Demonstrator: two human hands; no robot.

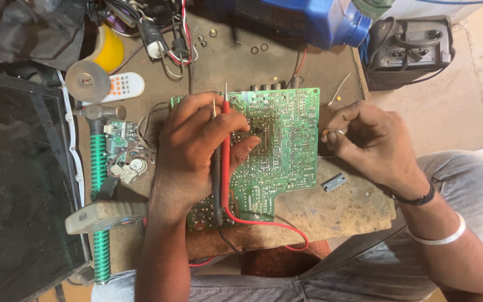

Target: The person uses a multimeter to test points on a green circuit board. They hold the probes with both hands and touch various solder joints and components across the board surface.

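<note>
Gripping probes point(222, 151), left hand point(194, 148) on board point(283, 140)

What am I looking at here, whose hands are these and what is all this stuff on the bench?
This is one picture from a camera worn on a person's head, looking down at their own two hands over a cluttered bench. The left hand holds two meter probes, one red and one black, over a green circuit board. The right hand rests at the board's right edge, fingers curled. Nearby lie a chip, a hammer, a white remote and a blue jug.
</note>
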